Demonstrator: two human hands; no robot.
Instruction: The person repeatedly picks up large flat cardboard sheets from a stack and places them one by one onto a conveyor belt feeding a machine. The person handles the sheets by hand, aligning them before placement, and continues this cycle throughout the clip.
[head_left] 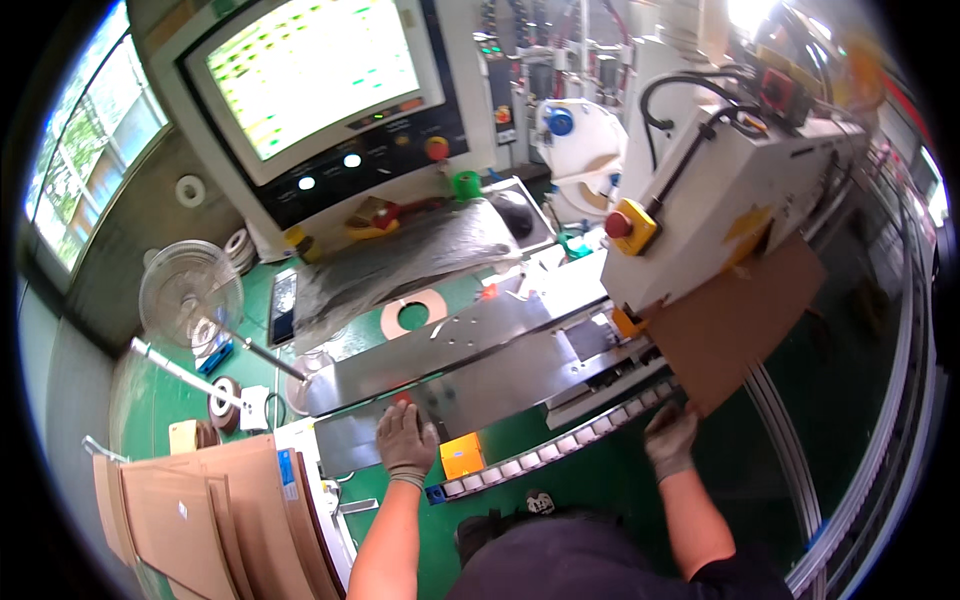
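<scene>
My left hand [406, 440], in a grey glove, rests on the front edge of a long metal work plate [480, 390]. Its fingers lie stretched out beside a small red spot on the plate, and it holds nothing. A yellow box [461, 456] is just right of it. At the right, my gloved right hand [672, 436] pinches the near corner of a brown cardboard sheet [735, 325]. The sheet's far part passes under the head of a white machine [720, 190], which hides its edge there.
A control panel with a lit screen [315, 70] stands at the back left. Cardboard sheets [190, 510] lean at the lower left, near a clear fan [190, 295]. A red-and-yellow stop button [630, 226] sticks out from the machine. A roller strip [560, 445] curves along the front; metal rails [790, 450] run at the right.
</scene>
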